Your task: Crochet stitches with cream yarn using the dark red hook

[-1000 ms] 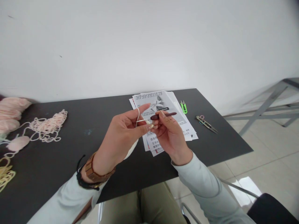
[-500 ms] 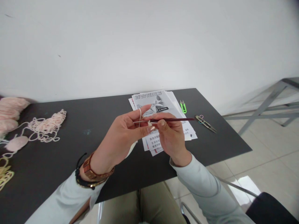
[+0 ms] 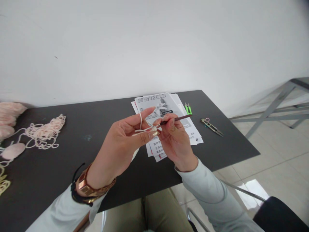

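Note:
My right hand point(image 3: 175, 135) grips a crochet hook point(image 3: 180, 118) with a dark red handle, its thin tip pointing left toward my other hand. White yarn point(image 3: 141, 120) loops over the raised index finger of my left hand point(image 3: 125, 138). Between the left thumb and fingers a small bit of white yarn work is pinched, touching the hook's shaft. The fingertips partly hide it. Both hands are held above the table, in front of a stack of printed sheets point(image 3: 154, 101).
On the black table point(image 3: 72, 167) lie tangled pale pink yarn point(image 3: 47, 130), pink skeins point(image 3: 11, 116) and yellow yarn point(image 3: 3, 182) at left. Green thread snips point(image 3: 188, 109) and metal snips point(image 3: 212, 127) lie at right. A black chair point(image 3: 281, 214) stands at lower right.
The hook's handle end has swung upward and left, so the hook now tilts with its tip lower. My left hand has shifted slightly left; the view has moved a little.

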